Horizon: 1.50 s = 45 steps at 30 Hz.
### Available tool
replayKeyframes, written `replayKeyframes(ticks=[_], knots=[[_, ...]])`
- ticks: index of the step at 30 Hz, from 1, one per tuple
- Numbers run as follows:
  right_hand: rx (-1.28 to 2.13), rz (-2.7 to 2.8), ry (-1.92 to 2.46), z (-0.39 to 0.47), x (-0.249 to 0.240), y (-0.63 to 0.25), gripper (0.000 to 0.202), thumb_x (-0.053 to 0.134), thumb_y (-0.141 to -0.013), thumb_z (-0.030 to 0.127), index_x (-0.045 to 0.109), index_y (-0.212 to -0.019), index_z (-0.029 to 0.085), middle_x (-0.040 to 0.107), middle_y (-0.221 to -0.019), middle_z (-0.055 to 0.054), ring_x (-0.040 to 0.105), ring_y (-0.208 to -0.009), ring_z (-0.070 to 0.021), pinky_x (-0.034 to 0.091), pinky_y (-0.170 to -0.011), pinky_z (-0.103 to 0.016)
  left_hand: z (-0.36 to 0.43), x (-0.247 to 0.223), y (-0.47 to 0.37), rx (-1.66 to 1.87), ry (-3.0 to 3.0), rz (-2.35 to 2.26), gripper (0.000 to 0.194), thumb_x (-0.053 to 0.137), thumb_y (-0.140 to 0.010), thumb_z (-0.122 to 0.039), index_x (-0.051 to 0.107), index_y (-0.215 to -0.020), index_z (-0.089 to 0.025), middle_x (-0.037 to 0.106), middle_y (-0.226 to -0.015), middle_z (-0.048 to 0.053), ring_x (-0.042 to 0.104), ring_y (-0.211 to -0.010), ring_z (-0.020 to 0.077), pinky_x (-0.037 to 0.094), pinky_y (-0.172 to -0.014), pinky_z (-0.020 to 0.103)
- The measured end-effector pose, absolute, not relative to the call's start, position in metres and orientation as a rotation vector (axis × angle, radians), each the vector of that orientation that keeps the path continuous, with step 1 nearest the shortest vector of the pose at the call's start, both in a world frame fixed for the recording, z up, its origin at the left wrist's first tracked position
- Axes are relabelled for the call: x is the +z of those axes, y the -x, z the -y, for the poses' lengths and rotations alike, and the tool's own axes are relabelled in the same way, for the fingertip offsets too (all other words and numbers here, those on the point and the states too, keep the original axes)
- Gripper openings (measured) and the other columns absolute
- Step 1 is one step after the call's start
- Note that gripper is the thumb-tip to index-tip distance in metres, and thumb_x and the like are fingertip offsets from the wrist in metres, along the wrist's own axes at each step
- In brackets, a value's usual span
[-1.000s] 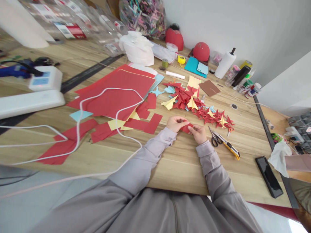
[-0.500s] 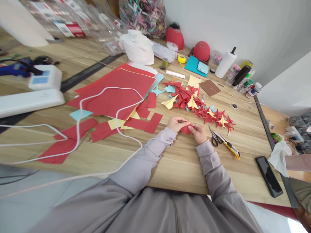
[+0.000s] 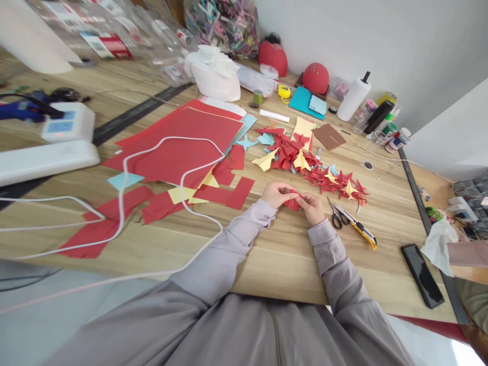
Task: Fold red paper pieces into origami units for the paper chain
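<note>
A small folded piece of red paper (image 3: 292, 204) is pinched between both hands, just above the wooden table. My left hand (image 3: 277, 195) grips its left side with thumb and forefinger. On the other side, my right hand (image 3: 311, 208) holds it the same way. Beyond my hands lies a heap of folded paper shapes (image 3: 287, 152), mostly red with some yellow and blue. A row of red folded stars (image 3: 335, 184) extends to its right. Black-handled scissors (image 3: 337, 219) and a yellow utility knife (image 3: 360, 230) rest beside my right hand.
Large red sheets (image 3: 179, 137) and red strips (image 3: 229, 195) cover the left, with a white cable (image 3: 183, 183) looping over them. A phone (image 3: 422, 275) lies at right. A white power strip (image 3: 49, 160) stands far left. Another person's arm (image 3: 467, 254) shows at the right edge.
Both hands stay in nearly the same place on the red paper. My right fingertips have shifted slightly along its upper edge. The view has moved very little.
</note>
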State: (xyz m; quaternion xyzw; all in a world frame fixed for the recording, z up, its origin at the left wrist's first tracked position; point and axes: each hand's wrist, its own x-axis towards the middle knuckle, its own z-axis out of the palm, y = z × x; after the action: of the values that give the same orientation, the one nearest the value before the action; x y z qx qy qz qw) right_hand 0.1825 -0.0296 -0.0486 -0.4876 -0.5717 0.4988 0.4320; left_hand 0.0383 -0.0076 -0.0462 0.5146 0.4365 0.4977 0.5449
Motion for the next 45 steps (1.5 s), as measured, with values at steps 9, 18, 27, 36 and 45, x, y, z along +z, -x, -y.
replayKeyframes(ticks=[9,18,27,36,45], knots=[[1.261,1.426,1.192,0.031,-0.048,-0.181,0.02,0.056,-0.068,0.035,0.059,-0.066,0.016,0.054,-0.052,0.002,0.048,-0.048,-0.0094,0.039,-0.048,-0.023,0.009,-0.042,-0.04,1.177,-1.141,-1.049,0.022,0.074,-0.048,-0.028,0.065,-0.06,-0.012,0.062,-0.054,0.003,0.052,-0.049,0.0101,0.041,-0.051,0.024],[1.272,1.369,1.211,0.029,-0.043,-0.179,0.01,0.052,-0.06,0.023,0.06,-0.065,0.019,0.055,-0.048,0.003,0.048,-0.047,-0.0106,0.041,-0.049,-0.025,0.007,-0.044,-0.039,1.258,-1.113,-1.11,0.021,0.075,-0.049,-0.027,0.066,-0.061,-0.012,0.061,-0.052,0.001,0.051,-0.049,0.01,0.041,-0.051,0.024],[1.248,1.311,1.214,0.031,-0.04,-0.18,0.018,0.057,-0.067,0.034,0.057,-0.063,0.017,0.055,-0.049,0.002,0.05,-0.047,-0.0104,0.043,-0.05,-0.025,0.007,-0.039,-0.04,1.344,-1.08,-1.128,0.021,0.074,-0.051,-0.028,0.065,-0.062,-0.013,0.062,-0.055,0.001,0.053,-0.053,0.0104,0.044,-0.054,0.024],[1.068,1.232,1.3,0.025,-0.054,-0.183,0.031,0.06,-0.066,0.046,0.057,-0.066,0.016,0.054,-0.054,0.002,0.045,-0.047,-0.0083,0.038,-0.044,-0.021,0.008,-0.05,-0.042,1.164,-1.106,-1.011,0.028,0.075,-0.048,-0.026,0.066,-0.069,-0.012,0.065,-0.06,0.003,0.056,-0.054,0.0113,0.046,-0.055,0.025],[0.899,1.297,1.281,0.02,-0.053,-0.179,0.025,0.063,-0.065,0.041,0.06,-0.065,0.017,0.057,-0.063,0.001,0.05,-0.06,-0.0108,0.043,-0.06,-0.024,0.01,-0.051,-0.055,1.234,-0.99,-0.968,0.027,0.072,-0.047,-0.019,0.063,-0.071,-0.011,0.065,-0.063,0.003,0.057,-0.058,0.0103,0.046,-0.063,0.025]])
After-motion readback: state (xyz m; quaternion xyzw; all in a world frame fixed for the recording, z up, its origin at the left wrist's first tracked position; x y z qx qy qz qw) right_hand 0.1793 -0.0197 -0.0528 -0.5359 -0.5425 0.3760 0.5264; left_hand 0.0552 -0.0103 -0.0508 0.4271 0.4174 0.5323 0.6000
